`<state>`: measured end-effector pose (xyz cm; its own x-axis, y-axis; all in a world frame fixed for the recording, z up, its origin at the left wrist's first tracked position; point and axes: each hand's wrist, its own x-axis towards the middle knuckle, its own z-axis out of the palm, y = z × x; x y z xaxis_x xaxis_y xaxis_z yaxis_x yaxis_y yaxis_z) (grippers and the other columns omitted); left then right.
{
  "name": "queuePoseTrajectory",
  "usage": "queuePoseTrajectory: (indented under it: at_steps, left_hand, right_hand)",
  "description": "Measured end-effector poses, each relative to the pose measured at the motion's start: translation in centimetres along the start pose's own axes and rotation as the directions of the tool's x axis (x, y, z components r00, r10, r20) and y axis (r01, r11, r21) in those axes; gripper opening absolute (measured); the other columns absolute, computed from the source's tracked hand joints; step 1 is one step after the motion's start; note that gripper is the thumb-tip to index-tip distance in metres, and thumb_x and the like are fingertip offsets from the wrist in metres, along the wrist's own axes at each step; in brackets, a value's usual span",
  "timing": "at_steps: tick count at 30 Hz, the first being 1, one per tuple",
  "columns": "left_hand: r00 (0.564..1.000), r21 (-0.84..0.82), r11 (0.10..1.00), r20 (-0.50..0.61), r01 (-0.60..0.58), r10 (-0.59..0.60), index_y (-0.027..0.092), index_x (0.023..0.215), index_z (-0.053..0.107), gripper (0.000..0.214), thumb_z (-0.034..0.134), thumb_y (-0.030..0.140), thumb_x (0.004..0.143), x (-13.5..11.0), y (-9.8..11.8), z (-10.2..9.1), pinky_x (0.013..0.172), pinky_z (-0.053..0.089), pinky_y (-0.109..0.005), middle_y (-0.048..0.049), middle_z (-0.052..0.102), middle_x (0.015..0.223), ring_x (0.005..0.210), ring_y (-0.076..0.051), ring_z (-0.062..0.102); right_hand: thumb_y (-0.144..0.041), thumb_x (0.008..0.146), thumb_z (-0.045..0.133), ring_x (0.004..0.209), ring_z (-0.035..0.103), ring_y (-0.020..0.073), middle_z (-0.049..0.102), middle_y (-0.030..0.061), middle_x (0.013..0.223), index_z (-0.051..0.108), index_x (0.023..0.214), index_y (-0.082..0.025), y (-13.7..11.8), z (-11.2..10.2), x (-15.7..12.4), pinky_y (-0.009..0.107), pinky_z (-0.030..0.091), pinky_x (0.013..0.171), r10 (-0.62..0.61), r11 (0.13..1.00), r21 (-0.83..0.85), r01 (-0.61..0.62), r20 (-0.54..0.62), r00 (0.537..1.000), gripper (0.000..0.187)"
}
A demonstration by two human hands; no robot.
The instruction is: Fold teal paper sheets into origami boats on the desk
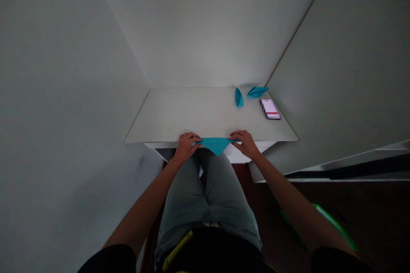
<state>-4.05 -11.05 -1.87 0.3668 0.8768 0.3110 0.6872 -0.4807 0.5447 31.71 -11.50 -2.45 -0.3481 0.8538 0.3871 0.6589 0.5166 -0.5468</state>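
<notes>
Walls first: pale left wall (64, 72) beyond the left grip, pale back wall (208, 30) ahead of both, pale right panel (352, 72) past the right one. White table (185, 113) spreads out in front; both grips sit at its near edge. Legs in grey trousers (211, 196) are below and behind the hands, toward the body.

Left hand (187, 146): thumb and fingers pinched on the left end of the blue paper (216, 144). Right hand (245, 143): same pinch, right end.

Key relation: paper lies directly between the two grips. Long axis runs left-right, hand to hand, roughly parallel to the table edge. Straight side faces away from the body, triangular tip points back at it. In view the tip drops past the table edge; can't tell if any of the sheet touches the table. Neither hand is clearly nearer its middle.

Phone (270, 109), screen blurred out: ahead and right of the right grip. Larger folded piece (258, 92), blue: farther ahead, slightly right. Smaller folded piece (238, 97), also blue: ahead, slightly left.
</notes>
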Motion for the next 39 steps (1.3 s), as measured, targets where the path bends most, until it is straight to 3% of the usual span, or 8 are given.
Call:
queuePoseTrajectory:
  at_steps: [5,8,10,16,21,28,32,39]
  left_hand:
    - [0.978,-0.328,0.925,-0.011,0.191,-0.206,0.024,0.107,0.074,0.019,0.069,0.041,0.098,3.9,-0.3,0.2,0.089,0.053,-0.037,-0.0029,0.079,0.096,0.094,-0.023,0.072]
    - [0.950,-0.554,0.790,0.003,0.263,-0.314,0.024,0.112,0.063,0.024,0.068,0.039,0.095,6.4,-0.8,0.6,0.074,0.051,-0.030,0.0011,0.075,0.082,0.076,-0.018,0.070]
    - [0.939,-0.606,0.749,-0.009,0.268,-0.343,0.024,0.108,0.060,0.023,0.069,0.039,0.093,7.4,-1.1,0.9,0.072,0.051,-0.029,0.0018,0.074,0.080,0.071,-0.016,0.068]
    - [0.949,-0.552,0.799,-0.040,0.239,-0.312,0.021,0.099,0.072,0.030,0.078,0.047,0.087,7.0,-1.6,1.2,0.074,0.052,-0.030,-0.0030,0.075,0.091,0.075,-0.016,0.066]
    - [0.946,-0.527,0.807,-0.016,0.267,-0.323,0.020,0.104,0.079,0.042,0.087,0.051,0.077,6.5,-1.6,0.9,0.071,0.053,-0.030,-0.0043,0.077,0.090,0.073,-0.016,0.065]
    - [0.931,-0.521,0.807,-0.061,0.279,-0.361,0.020,0.094,0.079,0.038,0.082,0.056,0.079,6.5,-1.5,0.9,0.068,0.051,-0.030,-0.0034,0.075,0.083,0.071,-0.016,0.062]
    - [0.931,-0.539,0.795,-0.055,0.277,-0.362,0.020,0.099,0.079,0.043,0.086,0.055,0.074,6.5,-1.3,0.9,0.067,0.052,-0.030,-0.0032,0.076,0.085,0.071,-0.016,0.063]
    - [0.934,-0.492,0.830,-0.087,0.263,-0.348,0.021,0.097,0.075,0.037,0.080,0.053,0.081,6.4,-0.8,0.7,0.066,0.050,-0.029,-0.0007,0.071,0.078,0.068,-0.016,0.061]
  right_hand:
    - [-0.057,0.097,0.069,0.072,0.066,0.0215,0.074,0.0024,0.082,0.073,0.102,-0.025,0.3,-0.1,3.3,0.035,0.051,0.070,0.235,0.938,0.261,-0.226,-0.006,0.972,0.033]
    - [-0.065,0.089,0.074,0.067,0.063,0.0197,0.073,0.0001,0.080,0.066,0.108,-0.027,1.0,0.9,5.7,0.033,0.051,0.065,0.307,0.858,0.450,-0.246,-0.066,0.949,0.043]
    - [-0.067,0.087,0.073,0.065,0.062,0.0190,0.073,-0.0002,0.080,0.063,0.110,-0.028,1.4,1.7,6.8,0.033,0.051,0.064,0.331,0.816,0.527,-0.237,-0.090,0.939,0.046]
    - [-0.059,0.087,0.072,0.065,0.062,0.0184,0.071,0.0014,0.077,0.075,0.107,-0.023,1.8,2.3,7.0,0.034,0.051,0.066,0.378,0.830,0.477,-0.290,-0.098,0.921,0.041]
    - [-0.059,0.080,0.082,0.062,0.056,0.0173,0.068,0.0004,0.070,0.081,0.117,-0.021,1.4,1.4,6.3,0.031,0.044,0.059,0.394,0.791,0.519,-0.325,-0.025,0.919,0.053]
    - [-0.062,0.081,0.081,0.058,0.048,0.0151,0.061,-0.0017,0.061,0.084,0.117,-0.020,0.9,1.2,6.2,0.031,0.039,0.056,0.413,0.807,0.480,-0.346,-0.038,0.910,0.055]
    - [-0.065,0.083,0.077,0.057,0.050,0.0168,0.062,-0.0007,0.061,0.085,0.117,-0.021,1.0,1.3,6.3,0.031,0.042,0.056,0.434,0.802,0.474,-0.363,-0.046,0.900,0.055]
    - [-0.072,0.082,0.075,0.060,0.057,0.0185,0.071,0.0030,0.070,0.084,0.109,-0.022,1.0,1.8,6.5,0.033,0.049,0.060,0.461,0.792,0.486,-0.369,-0.080,0.884,0.057]
